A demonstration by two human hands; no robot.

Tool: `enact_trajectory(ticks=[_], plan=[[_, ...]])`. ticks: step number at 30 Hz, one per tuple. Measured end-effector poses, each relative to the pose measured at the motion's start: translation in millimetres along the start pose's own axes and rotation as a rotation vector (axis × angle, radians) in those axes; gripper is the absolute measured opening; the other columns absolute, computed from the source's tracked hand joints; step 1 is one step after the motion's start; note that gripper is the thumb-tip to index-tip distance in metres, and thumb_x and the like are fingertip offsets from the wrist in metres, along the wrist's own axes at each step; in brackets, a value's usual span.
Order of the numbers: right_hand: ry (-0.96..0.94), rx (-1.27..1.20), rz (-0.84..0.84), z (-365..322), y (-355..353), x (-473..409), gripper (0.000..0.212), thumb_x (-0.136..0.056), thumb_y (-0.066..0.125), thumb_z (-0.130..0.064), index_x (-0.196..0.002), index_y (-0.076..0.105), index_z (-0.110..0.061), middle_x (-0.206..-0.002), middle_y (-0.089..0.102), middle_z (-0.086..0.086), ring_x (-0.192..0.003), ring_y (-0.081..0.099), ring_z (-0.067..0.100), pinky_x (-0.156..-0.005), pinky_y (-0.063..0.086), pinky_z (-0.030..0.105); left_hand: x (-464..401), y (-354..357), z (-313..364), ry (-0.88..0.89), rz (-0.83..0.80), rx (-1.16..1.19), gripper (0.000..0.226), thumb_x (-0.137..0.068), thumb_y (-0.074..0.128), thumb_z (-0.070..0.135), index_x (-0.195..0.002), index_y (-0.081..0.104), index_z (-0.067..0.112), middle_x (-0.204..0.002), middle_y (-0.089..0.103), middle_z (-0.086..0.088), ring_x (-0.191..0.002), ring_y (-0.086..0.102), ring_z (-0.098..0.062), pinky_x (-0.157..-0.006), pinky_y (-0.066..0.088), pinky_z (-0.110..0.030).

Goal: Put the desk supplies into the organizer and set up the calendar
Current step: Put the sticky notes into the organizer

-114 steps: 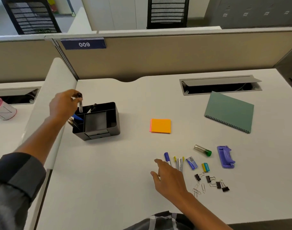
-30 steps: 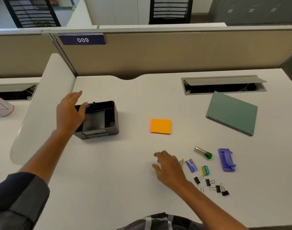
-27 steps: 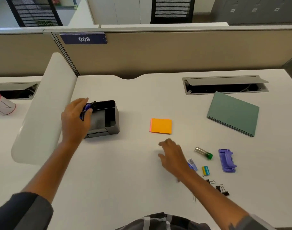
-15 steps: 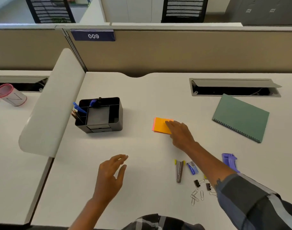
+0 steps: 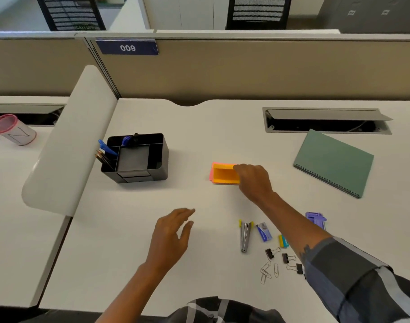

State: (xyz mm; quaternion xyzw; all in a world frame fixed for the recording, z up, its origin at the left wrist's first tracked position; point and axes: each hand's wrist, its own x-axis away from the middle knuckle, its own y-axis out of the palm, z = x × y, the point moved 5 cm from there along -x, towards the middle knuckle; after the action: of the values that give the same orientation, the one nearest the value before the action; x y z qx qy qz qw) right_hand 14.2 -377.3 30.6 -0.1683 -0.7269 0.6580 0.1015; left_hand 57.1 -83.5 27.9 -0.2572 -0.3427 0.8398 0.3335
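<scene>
Head view
Sticky notes: mid-desk, right of the black organizer; their right edge lies under the right hand's fingers.
Right hand: closing on the pad, one end lifted; firm grasp cannot be told.
Left hand: loose, fingers spread, empty, above the desk.
Change: half a second ago the pad lay flat; both hands sit about as before.

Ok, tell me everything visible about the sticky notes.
The sticky notes are a small square pad, orange on top with pink sheets showing along its left and far edges. It looks like paper. It lies on the white desk, right of the organizer. The right hand grips its right edge, which looks slightly lifted.
</scene>
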Motion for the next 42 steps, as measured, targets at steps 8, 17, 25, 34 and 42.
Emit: enact_trajectory(ticks=[8, 17, 25, 34, 42], plan=[[-0.109, -0.339, 0.235, -35, -45, -3, 0.031, -0.089, 0.054, -0.024, -0.112, 0.073, -0.015, -0.102, 0.073, 0.000, -0.081, 0.070, 0.026, -0.057, 0.054, 0.033, -105, -21, 25, 0.038, 0.102, -0.028, 0.067, -0.098, 0.074, 0.025, -0.159, 0.045, 0.018, -0.156, 0.053, -0.003, -0.145, 0.048, -0.019, -0.115, 0.043, -0.030], [-0.051, -0.598, 0.177, -59, -50, -8, 0.034, -0.101, 0.056, -0.014, -0.131, 0.064, -0.026, -0.122, 0.066, -0.015, -0.093, 0.062, 0.006, -0.070, 0.048, 0.026, -142, -73, 10, 0.062, 0.261, -0.033, 0.011, -0.095, 0.076, 0.017, -0.105, 0.081, 0.014, -0.094, 0.078, 0.001, -0.078, 0.070, -0.018, -0.070, 0.060, -0.040], [0.079, -0.516, 0.037, -30, -17, 13, 0.042, -0.100, 0.060, -0.025, -0.141, 0.053, -0.033, -0.137, 0.055, -0.019, -0.093, 0.067, 0.008, -0.073, 0.050, 0.030, -210, -169, -46, 0.010, 0.312, -0.425, 0.020, -0.098, 0.071, 0.025, -0.111, 0.082, 0.014, -0.109, 0.081, -0.009, -0.094, 0.076, -0.036, -0.074, 0.054, -0.039], [0.179, -0.457, -0.069, 1, 11, 36, 0.038, -0.101, 0.059, -0.030, -0.138, 0.055, -0.032, -0.137, 0.055, -0.016, -0.089, 0.067, 0.014, -0.075, 0.056, 0.036, -239, -161, -90, 0.135, 0.078, -0.604, 0.013, -0.097, 0.072, 0.011, -0.104, 0.082, 0.010, -0.094, 0.079, -0.013, -0.079, 0.073, -0.041, -0.062, 0.050, -0.038], [0.196, -0.402, -0.085, 8, 18, 33, 0.040, -0.100, 0.061, -0.030, -0.139, 0.056, -0.028, -0.135, 0.058, -0.010, -0.095, 0.068, 0.020, -0.073, 0.057, 0.037, -262, -122, -106, 0.256, -0.178, -0.765, 0.024, -0.081, 0.077, -0.009, -0.095, 0.081, 0.010, -0.086, 0.076, -0.015, -0.059, 0.062, -0.039, -0.061, 0.044, -0.039]])
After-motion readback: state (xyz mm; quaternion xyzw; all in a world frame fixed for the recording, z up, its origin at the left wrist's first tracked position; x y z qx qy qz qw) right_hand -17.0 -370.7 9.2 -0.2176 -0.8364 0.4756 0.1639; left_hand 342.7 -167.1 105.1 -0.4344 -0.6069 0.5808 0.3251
